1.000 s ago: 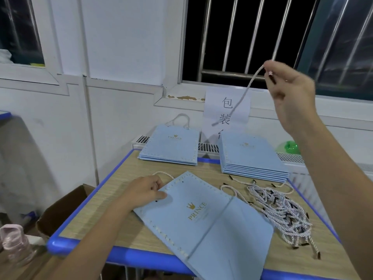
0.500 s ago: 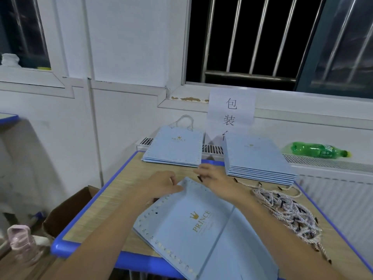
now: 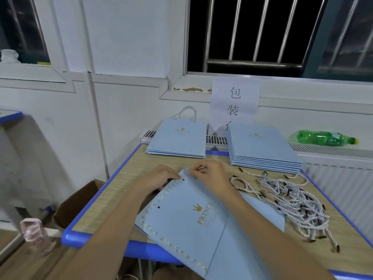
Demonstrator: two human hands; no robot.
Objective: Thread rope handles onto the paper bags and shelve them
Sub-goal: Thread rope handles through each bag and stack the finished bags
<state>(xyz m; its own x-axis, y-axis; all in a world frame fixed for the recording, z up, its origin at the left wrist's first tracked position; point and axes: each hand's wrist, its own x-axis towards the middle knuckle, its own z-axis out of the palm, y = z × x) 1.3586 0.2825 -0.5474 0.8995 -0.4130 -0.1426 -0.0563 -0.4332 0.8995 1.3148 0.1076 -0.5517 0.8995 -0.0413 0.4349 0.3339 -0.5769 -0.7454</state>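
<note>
A flat light-blue paper bag (image 3: 193,223) printed PRINCE lies at an angle on the table in front of me. My left hand (image 3: 161,177) grips its top edge by a punched hole. My right hand (image 3: 210,174) sits just right of that, fingers curled and pinching a rope end at the bag's top edge; the rope itself is mostly hidden under the hand. A heap of white twisted rope handles (image 3: 290,201) with black tips lies to the right.
At the back of the blue-edged wooden table (image 3: 105,199) lie a small stack of bags with handles (image 3: 178,139) and a thicker stack of bags (image 3: 262,149). A green bottle (image 3: 325,138) rests on the radiator. A cardboard box (image 3: 78,205) and pink bottle (image 3: 34,233) are at left.
My right hand came down from high near the window, where it held a rope up, to the bag's top edge beside my left hand. The view shifted slightly.
</note>
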